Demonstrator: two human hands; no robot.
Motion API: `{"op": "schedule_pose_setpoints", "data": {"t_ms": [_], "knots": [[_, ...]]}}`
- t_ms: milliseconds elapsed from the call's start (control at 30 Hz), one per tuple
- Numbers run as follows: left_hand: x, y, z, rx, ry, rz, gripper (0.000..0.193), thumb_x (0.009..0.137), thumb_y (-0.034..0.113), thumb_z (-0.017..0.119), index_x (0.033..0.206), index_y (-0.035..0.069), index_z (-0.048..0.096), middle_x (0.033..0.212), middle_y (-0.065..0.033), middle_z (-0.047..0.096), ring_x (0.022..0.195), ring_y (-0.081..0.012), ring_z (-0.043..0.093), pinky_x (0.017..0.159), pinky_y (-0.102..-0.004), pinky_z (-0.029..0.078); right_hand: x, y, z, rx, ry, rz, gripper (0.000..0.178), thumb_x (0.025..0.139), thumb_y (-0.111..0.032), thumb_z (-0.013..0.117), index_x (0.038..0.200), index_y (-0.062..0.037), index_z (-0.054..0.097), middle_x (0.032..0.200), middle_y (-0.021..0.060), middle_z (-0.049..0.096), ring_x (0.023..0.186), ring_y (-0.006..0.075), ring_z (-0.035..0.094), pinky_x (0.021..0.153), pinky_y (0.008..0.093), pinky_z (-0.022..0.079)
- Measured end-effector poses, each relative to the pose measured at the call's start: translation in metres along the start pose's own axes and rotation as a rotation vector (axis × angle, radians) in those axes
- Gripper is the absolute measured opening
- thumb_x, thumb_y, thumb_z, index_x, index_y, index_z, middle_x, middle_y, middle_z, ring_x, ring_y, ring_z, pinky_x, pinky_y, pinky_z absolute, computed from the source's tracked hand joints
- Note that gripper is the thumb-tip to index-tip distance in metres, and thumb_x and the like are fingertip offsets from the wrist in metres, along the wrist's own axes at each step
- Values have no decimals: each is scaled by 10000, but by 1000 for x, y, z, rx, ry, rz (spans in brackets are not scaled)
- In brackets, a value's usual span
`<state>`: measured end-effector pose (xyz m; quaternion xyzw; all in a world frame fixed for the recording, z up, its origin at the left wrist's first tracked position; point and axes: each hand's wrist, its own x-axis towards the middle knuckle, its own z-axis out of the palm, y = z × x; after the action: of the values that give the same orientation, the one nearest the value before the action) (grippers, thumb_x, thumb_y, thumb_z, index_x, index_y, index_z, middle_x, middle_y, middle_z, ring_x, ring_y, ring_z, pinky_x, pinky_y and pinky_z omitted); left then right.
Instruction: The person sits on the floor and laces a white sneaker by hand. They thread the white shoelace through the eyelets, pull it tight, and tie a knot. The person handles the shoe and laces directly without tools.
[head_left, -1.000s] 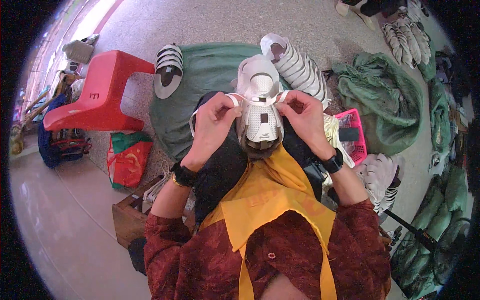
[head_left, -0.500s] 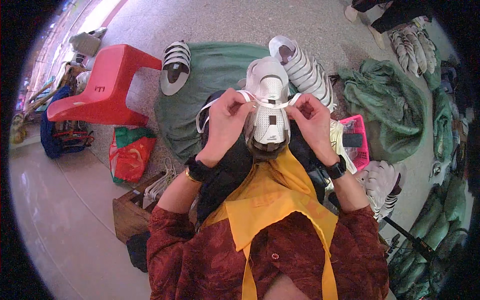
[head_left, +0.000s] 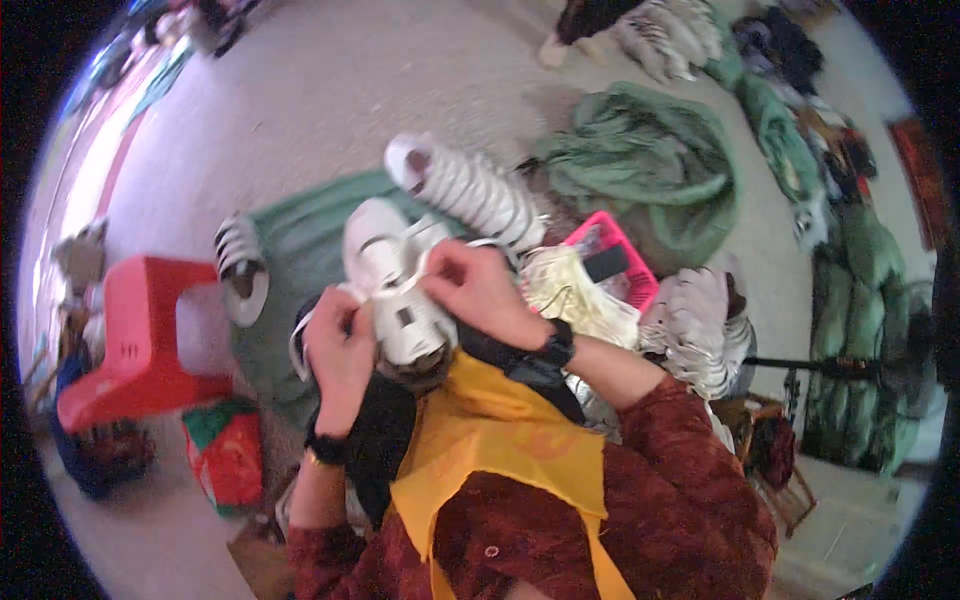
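On my lap lies a white shoe upper point(head_left: 408, 335), its toe pointing away from me and a dark square opening on its tongue. A white shoelace point(head_left: 385, 293) crosses the upper between my hands. My left hand point(head_left: 340, 345) pinches the lace at the left side of the upper, fingers closed. At the right side my right hand point(head_left: 485, 295) is closed too, its thumb and finger pinching the lace by the eyelet edge. Motion blur softens both fingertips. Under my forearms spreads a yellow apron point(head_left: 500, 440).
A green cloth point(head_left: 300, 235) covers the floor ahead, with nested white uppers point(head_left: 485, 205) on its far right. Right of me are a pink basket point(head_left: 640, 265), pale laces point(head_left: 570, 290) and more uppers point(head_left: 700, 325). A red chair point(head_left: 145, 330) and red-green bag point(head_left: 225, 455) stand left.
The view has swung to the right, so the whole scene shifts left and tilts. Both hands stay at the upper with the lace between them.
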<state>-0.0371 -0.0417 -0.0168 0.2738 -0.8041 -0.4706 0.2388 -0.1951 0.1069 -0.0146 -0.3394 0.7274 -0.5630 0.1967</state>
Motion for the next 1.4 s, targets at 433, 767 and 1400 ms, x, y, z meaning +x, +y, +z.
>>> {"op": "schedule_pose_setpoints", "data": {"t_ms": [433, 767, 1400], "knots": [[-7, 16, 10, -48, 105, 29, 136, 921, -12, 665, 879, 40, 546, 724, 39, 496, 651, -32, 440, 597, -216, 387, -8, 1, 3, 11, 100, -135, 147, 808, -94, 745, 819, -1, 632, 706, 121, 653, 615, 225, 638, 589, 343, 504], [-11, 10, 7, 105, 49, 103, 109, 909, 5, 654, 871, -4, 553, 780, -51, 534, 657, -138, 487, 625, -272, 429, -16, -9, -5, -279, -61, -306, 244, 810, -153, 745, 930, -5, 594, 823, 161, 613, 766, 362, 627, 669, 438, 499], [-18, 32, 4, 510, -72, 273, 153, 906, 11, 586, 1034, -29, 511, 947, -212, 503, 889, -401, 538, 784, -479, 444, -20, -7, 28, -606, -33, -167, 383, 720, -9, 641, 1068, 76, 506, 1039, 248, 560, 1005, 416, 574, 893, 458, 502]]}}
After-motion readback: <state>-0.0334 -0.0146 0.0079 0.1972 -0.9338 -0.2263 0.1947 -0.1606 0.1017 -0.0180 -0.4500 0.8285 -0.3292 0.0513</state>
